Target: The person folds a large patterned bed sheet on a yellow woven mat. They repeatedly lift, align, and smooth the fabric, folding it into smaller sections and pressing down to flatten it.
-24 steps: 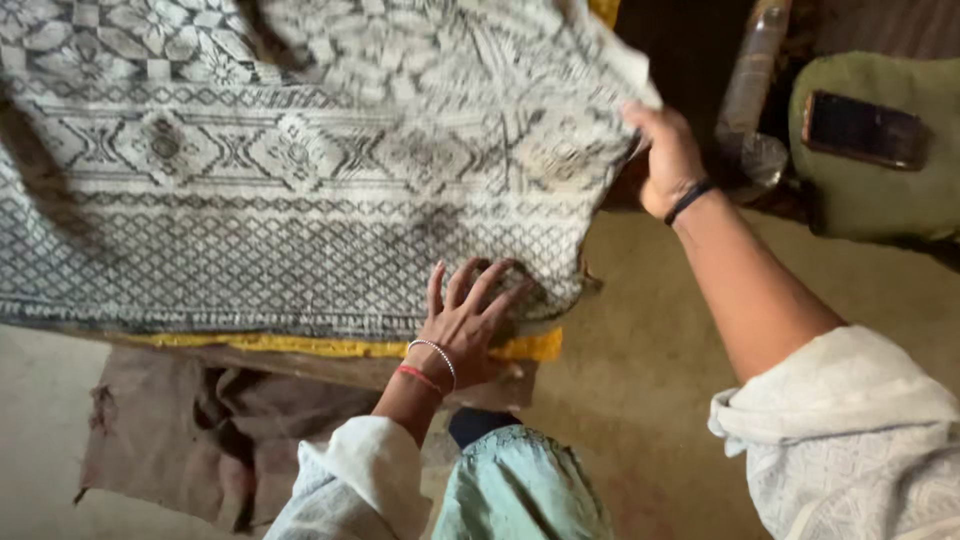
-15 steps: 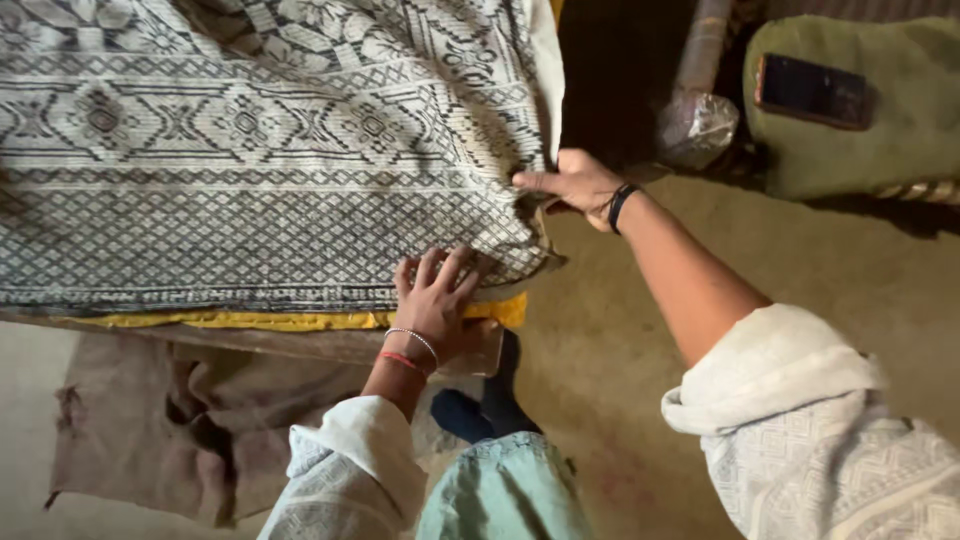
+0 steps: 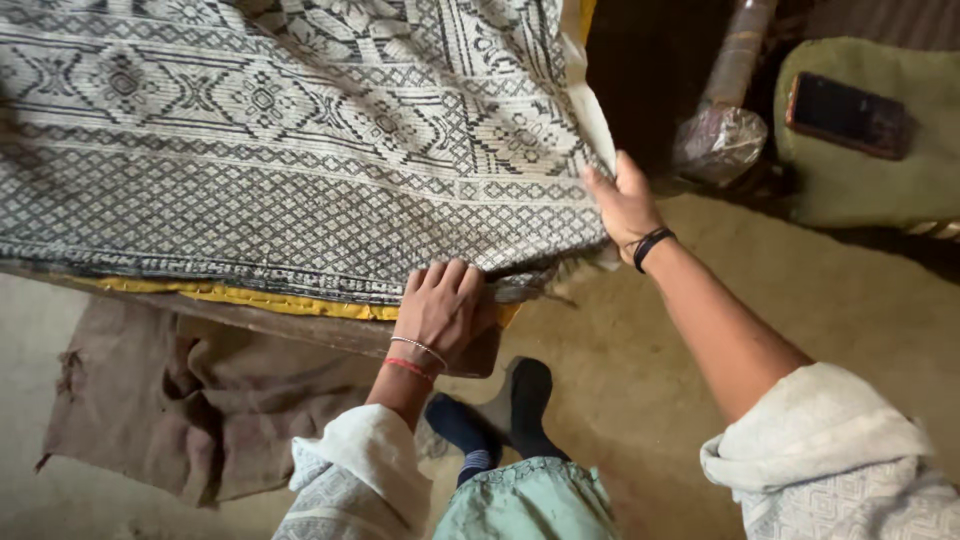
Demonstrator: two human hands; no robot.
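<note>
A large grey and white patterned cloth lies spread over a low bed that has a yellow sheet showing along its near edge. My left hand presses on the cloth's near corner, fingers curled over the hem. My right hand grips the cloth's right side edge, thumb on top. A black band sits on that wrist; bead and red bracelets are on the left wrist.
A brown rag lies on the floor under the bed edge. My dark-socked feet stand on the tan floor. At the right are a plastic-wrapped post and a green cushion with a dark phone on it.
My right hand has brought the cloth's right edge down and outward along the bed's side. My left hand has curled its fingers over the near hem. The view has shifted slightly.
</note>
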